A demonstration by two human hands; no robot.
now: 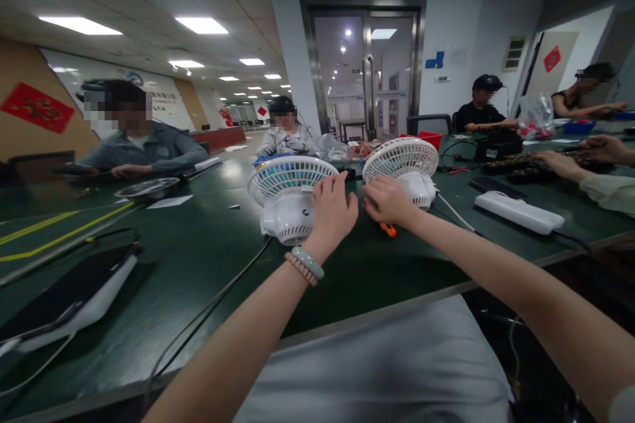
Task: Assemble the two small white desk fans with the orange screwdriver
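Two white electric fans stand on the green table with their rears towards me. My left hand (333, 211), wearing a bracelet and a bangle, is cupped round the right side of the left fan (288, 215), by its motor housing and grille edge. In front of the right fan (404, 162) is my right hand (389, 201), its fingers curled in. Whatever those fingers hold, if anything, is hidden. Just below the right hand lies a small orange object (388, 230), its kind unclear. A dark cable trails from the left fan, a pale one from the right fan.
A white power strip (518, 211) lies to the right, beside a dark phone-like slab (497, 188). At the left are a black-and-white device (69, 294) and a metal tray (147, 189). Several co-workers sit round the table; one's hands (563, 164) reach in at the right.
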